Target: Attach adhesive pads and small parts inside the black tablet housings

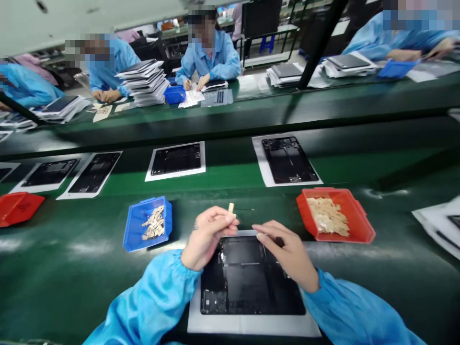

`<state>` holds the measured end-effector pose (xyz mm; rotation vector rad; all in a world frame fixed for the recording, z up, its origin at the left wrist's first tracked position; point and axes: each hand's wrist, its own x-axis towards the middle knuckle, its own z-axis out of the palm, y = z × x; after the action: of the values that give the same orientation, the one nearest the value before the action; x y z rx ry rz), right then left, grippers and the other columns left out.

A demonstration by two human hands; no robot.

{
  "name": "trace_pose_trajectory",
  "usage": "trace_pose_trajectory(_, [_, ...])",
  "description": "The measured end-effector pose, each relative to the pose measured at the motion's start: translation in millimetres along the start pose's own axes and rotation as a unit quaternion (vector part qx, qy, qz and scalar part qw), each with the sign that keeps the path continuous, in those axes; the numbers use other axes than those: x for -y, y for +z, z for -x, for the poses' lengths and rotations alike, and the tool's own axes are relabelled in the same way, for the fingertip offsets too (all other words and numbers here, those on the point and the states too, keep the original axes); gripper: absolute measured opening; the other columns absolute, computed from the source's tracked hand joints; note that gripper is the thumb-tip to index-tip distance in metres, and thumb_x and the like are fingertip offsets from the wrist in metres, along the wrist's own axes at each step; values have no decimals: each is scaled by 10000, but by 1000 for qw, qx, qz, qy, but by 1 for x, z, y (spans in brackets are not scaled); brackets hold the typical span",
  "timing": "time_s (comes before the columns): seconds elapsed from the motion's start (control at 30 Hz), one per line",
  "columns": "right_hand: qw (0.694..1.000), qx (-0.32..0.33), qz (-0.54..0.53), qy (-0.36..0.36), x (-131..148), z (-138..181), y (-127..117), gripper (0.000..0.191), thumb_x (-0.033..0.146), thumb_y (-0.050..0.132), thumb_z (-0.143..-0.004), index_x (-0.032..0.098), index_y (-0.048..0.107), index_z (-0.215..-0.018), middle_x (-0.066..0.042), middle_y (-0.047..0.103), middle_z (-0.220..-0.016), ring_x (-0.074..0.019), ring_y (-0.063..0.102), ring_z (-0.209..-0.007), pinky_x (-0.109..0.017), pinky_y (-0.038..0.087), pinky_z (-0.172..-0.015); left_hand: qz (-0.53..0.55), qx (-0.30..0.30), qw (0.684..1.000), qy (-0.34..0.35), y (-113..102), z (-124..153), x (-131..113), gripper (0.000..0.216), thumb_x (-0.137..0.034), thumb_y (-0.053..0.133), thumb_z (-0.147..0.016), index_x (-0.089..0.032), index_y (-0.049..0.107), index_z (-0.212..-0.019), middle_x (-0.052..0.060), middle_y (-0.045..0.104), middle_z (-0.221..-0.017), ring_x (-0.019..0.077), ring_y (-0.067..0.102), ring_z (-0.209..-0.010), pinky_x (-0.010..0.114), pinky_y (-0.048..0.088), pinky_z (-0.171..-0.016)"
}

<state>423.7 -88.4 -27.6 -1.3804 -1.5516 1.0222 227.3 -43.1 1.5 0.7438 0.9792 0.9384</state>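
Observation:
A black flat panel (247, 282) lies on a white sheet (251, 325) right in front of me on the green belt. My left hand (208, 237) hovers over the panel's upper left corner, fingers pinched on a small tan strip (231, 208) that sticks up. My right hand (287, 254) rests over the panel's upper right part, fingers curled with the tips pressed toward the panel's top edge; I cannot make out anything in it.
A blue bin (147, 224) of tan strips sits to the left, a red bin (336, 214) of tan pieces to the right, another red bin (17, 207) far left. More black panels on white sheets (176, 160) lie further along the belt. People in blue coats work behind.

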Motion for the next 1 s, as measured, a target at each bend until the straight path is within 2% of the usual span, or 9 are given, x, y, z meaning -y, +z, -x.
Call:
trace_pose_trajectory(0.2, [986,-74,-146,34,-13,-4,-11,328,367,644,-812,265,659,-1124,-34,598,-1011,-140,580,-722,-269,496,-641,101,70,992,-20,63,-20,28,149,-237,719,-743,-112,655,-794,47,682,-796,74,631,-697,155,513,-681])
trace_pose_trajectory(0.33, [981,-94,-168,26,-18,-4,-23,258,349,649,-819,251,689,-1054,-36,617,-997,-164,598,-837,-283,495,-734,79,88,993,-21,72,-22,31,165,-255,725,-742,-116,650,-789,35,671,-768,84,628,-686,177,519,-682])
trace_pose_trajectory(0.53, [990,-130,-51,-15,-11,-9,-34,179,327,612,-848,199,736,-864,-36,638,-813,-165,593,-756,-280,465,-690,36,81,996,-27,70,-24,33,188,-281,726,-733,-125,639,-789,41,667,-778,109,625,-713,225,513,-714])
trace_pose_trajectory(0.6, [989,-145,-22,-10,-11,-9,-40,203,340,588,-864,198,733,-869,-27,630,-758,-162,589,-720,-279,461,-665,-8,72,997,-11,53,-23,22,185,-296,703,-753,-131,637,-804,54,673,-841,120,622,-732,243,507,-725])
trace_pose_trajectory(0.7, [987,-159,-9,18,-12,-7,-48,244,369,559,-881,196,729,-866,-14,600,-646,-178,603,-730,-293,474,-709,-143,-5,986,81,-2,-12,-8,194,-341,670,-778,-151,635,-797,33,660,-834,123,601,-726,237,479,-715])
trace_pose_trajectory(0.77, [987,-157,-18,32,-11,-8,-50,261,386,561,-877,194,730,-825,-24,624,-657,-195,620,-780,-310,481,-771,-255,-132,944,160,-53,3,-30,212,-370,669,-774,-164,645,-817,8,643,-794,124,582,-745,221,450,-730])
trace_pose_trajectory(0.87, [987,-145,-52,35,-8,-10,-47,232,392,597,-847,205,733,-873,-40,672,-772,-206,631,-827,-324,491,-796,-350,-337,852,195,-130,25,-50,281,-460,635,-769,-191,644,-852,-22,602,-716,127,538,-671,215,408,-614])
trace_pose_trajectory(0.93, [988,-135,-72,31,-6,-12,-43,225,386,624,-825,212,731,-918,-46,679,-828,-206,632,-832,-325,499,-780,-421,-380,810,151,-169,33,-52,311,-493,609,-763,-196,655,-843,-20,593,-691,143,531,-655,228,389,-585])
trace_pose_trajectory(1.0, [988,-128,-77,26,-5,-13,-38,227,385,628,-819,210,732,-919,-53,680,-859,-199,631,-814,-323,501,-760,-512,-367,771,100,-195,33,-47,309,-478,572,-766,-197,676,-840,-3,607,-705,168,550,-674,248,393,-591])
